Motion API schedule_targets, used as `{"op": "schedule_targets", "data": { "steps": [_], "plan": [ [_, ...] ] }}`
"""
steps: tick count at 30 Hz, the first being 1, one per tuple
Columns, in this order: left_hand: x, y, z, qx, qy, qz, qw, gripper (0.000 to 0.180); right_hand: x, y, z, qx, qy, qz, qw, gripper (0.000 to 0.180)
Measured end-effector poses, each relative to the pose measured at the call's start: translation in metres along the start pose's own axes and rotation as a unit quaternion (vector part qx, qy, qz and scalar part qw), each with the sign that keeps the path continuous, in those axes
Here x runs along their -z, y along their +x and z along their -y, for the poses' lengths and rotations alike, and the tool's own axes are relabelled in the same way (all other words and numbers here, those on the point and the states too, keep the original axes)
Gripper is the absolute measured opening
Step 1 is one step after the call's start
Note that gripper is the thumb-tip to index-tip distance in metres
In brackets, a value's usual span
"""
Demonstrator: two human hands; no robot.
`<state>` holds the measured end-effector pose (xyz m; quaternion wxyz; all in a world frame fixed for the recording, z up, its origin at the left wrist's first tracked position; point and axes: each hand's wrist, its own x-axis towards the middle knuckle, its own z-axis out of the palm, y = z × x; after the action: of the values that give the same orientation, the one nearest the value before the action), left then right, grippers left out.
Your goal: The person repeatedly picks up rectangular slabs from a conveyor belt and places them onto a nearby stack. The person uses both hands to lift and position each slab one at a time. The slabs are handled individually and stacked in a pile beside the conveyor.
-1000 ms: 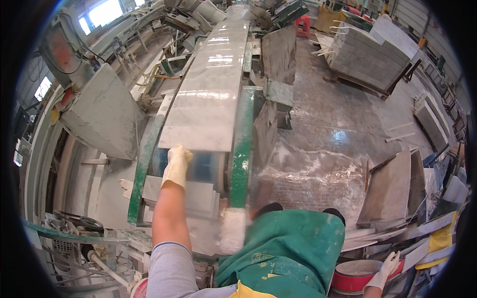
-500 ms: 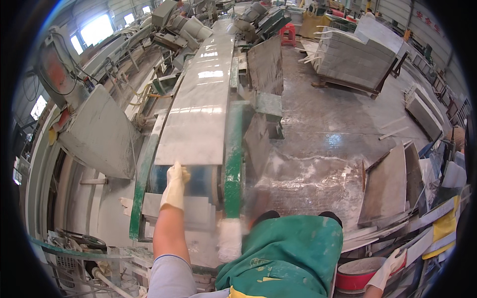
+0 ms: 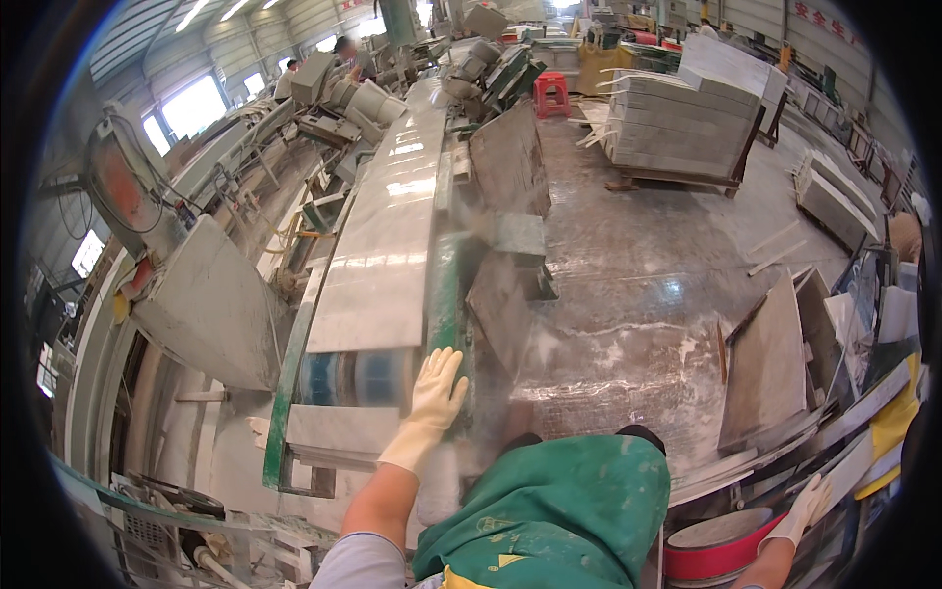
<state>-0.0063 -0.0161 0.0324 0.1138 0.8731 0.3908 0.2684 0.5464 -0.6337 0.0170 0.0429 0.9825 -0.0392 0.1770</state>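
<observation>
My left hand (image 3: 432,402), in a cream rubber glove, has its fingers stretched out and rests on or just above the green side rail (image 3: 444,306) of a roller conveyor. Just beyond it, a long polished pale stone slab (image 3: 368,294) lies on the conveyor, its near end beside the blue roller (image 3: 378,376). Far to the right, my right hand (image 3: 808,508), gloved alike, reaches out with its fingers extended beside a red round tub (image 3: 711,562). Pale strips (image 3: 842,481) lie by its fingertips; whether it touches them I cannot tell.
A leaning slab (image 3: 765,363) stands to the right above a heap of offcuts. Farther off are a stack of slabs (image 3: 682,128) on a pallet and a red stool (image 3: 551,95). Machine heads (image 3: 363,103) flank the conveyor's far end. A large grey panel (image 3: 211,304) stands on the left.
My left hand has left the slab's near edge and moved right to the green rail, its fingers opening out. My right hand has shifted slightly right and up. The view has tilted.
</observation>
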Motion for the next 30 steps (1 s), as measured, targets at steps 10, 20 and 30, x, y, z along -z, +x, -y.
{"op": "schedule_targets", "data": {
  "steps": [10, 20, 30],
  "plan": [
    [-0.023, -0.003, 0.008, 0.004, 0.074, -0.016, 0.997, 0.043, 0.001, 0.003, -0.010, -0.006, -0.006, -0.035, 0.999, 0.055],
    [-0.025, -0.004, 0.009, 0.001, 0.052, -0.032, 0.998, 0.042, -0.010, -0.003, -0.005, -0.097, -0.059, 0.018, 0.993, 0.061],
    [-0.028, -0.003, 0.010, -0.002, 0.056, -0.043, 0.998, 0.043, -0.002, -0.016, -0.002, -0.070, -0.046, -0.013, 0.996, 0.060]
  ]
}}
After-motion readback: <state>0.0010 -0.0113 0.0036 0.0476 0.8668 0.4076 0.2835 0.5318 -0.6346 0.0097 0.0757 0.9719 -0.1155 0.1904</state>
